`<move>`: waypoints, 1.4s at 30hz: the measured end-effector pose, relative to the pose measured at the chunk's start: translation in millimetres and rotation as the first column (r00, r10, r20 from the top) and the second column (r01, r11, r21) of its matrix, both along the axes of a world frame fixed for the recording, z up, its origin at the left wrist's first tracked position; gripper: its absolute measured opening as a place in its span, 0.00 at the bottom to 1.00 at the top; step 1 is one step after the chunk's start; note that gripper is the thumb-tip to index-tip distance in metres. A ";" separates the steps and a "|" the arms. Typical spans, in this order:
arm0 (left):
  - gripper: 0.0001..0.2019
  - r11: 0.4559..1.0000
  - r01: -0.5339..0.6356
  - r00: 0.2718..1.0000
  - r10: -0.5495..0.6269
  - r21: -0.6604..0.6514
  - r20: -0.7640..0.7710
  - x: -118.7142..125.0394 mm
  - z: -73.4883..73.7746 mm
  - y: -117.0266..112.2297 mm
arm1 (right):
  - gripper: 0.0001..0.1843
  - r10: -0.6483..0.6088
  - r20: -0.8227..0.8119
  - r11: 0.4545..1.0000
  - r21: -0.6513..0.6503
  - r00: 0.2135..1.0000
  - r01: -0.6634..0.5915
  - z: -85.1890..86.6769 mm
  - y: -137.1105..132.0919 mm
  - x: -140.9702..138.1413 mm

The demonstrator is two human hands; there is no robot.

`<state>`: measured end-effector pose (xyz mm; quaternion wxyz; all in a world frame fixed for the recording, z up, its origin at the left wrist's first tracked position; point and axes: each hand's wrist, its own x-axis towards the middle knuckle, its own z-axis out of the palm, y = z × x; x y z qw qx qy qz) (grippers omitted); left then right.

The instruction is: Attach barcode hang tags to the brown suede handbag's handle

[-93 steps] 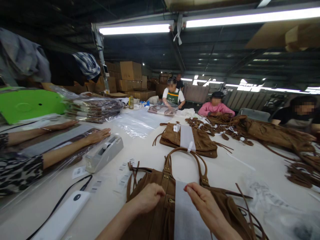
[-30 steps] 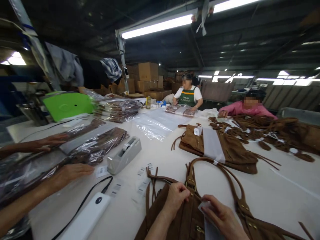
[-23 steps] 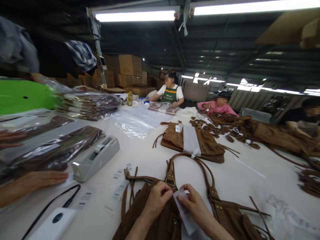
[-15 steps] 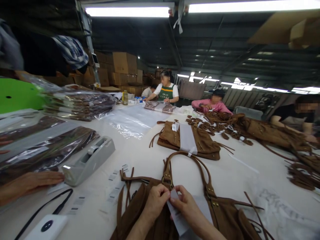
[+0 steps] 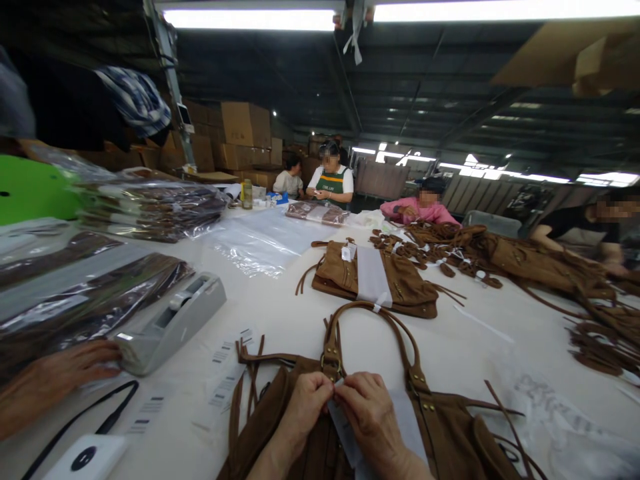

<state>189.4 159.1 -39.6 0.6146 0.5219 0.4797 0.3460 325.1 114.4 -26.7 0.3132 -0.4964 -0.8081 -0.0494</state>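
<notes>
Left hand (image 5: 307, 405): pinched, hold unclear; right hand (image 5: 371, 415): pinching white slip (image 5: 343, 432) over brown bag (image 5: 453, 430). Risk: tearing, if tugged

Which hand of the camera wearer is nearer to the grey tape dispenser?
Left. The left hand is to the right of the tape dispenser, nearer the camera; the right hand is farther right.

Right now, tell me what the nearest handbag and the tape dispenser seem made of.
The handbag looks like matte brown leather or imitation, judging by its soft folds. The tape dispenser seems smooth grey plastic, from its moulded shape and glint.
</notes>
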 end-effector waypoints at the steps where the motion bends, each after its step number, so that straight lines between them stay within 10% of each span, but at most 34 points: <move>1: 0.10 1.000 0.001 1.000 -0.001 -0.007 -0.004 0.0 0.1 0.0 | 0.09 0.020 0.001 1.000 0.010 1.000 -0.020 -0.2 -0.1 -1.1; 11: 0.17 0.999 0.000 0.998 -0.002 -0.032 -0.055 -1.7 4.5 -1.0 | 0.09 -0.055 -0.197 0.987 -0.157 0.979 0.024 -12.9 5.4 -12.2; 19: 0.12 0.939 -0.280 0.953 0.296 0.199 -0.058 -13.7 1.5 5.0 | 0.11 -0.041 -0.359 0.883 -0.450 0.933 -0.134 4.5 3.0 -0.6; 26: 0.14 0.956 -0.287 0.954 0.278 0.069 0.113 -12.5 0.9 6.1 | 0.19 -0.377 -0.758 0.737 -0.594 0.533 -0.323 -7.1 18.3 -4.2; 31: 0.11 0.964 -0.149 0.988 0.156 0.221 -0.014 -8.7 1.4 1.4 | 0.21 -0.461 -0.826 0.698 -0.563 0.325 -0.442 -9.4 24.7 -6.1; 42: 0.11 0.895 0.037 0.974 0.067 0.444 -0.216 -5.0 3.5 -7.2 | 0.21 -0.464 -0.846 0.689 -0.531 0.264 -0.493 -13.5 24.9 -10.1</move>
